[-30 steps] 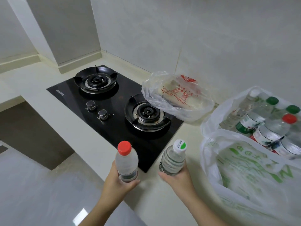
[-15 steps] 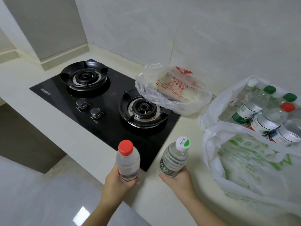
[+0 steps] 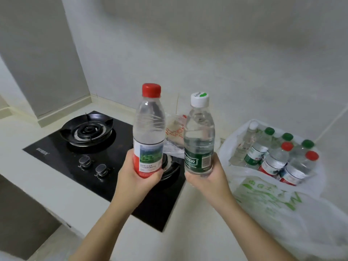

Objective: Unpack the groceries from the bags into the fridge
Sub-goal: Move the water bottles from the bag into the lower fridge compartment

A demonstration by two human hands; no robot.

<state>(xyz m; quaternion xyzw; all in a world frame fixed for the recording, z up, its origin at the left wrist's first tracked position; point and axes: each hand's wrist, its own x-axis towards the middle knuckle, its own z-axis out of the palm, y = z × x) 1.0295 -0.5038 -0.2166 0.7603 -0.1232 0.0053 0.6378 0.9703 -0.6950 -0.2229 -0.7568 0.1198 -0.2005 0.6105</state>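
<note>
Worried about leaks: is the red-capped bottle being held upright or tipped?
Upright. The left hand grips the red-capped bottle at its base, cap on top.

Black glass gas hob set into pale countertop. Far burner in full view, two knobs near front edge. Grey-white tiled wall behind.

Both bottles now raised upright.

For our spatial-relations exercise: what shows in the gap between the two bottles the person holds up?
In the head view, a crumpled clear plastic bag with red print shows between the red-capped bottle and the white-capped bottle, lying behind them.
</note>
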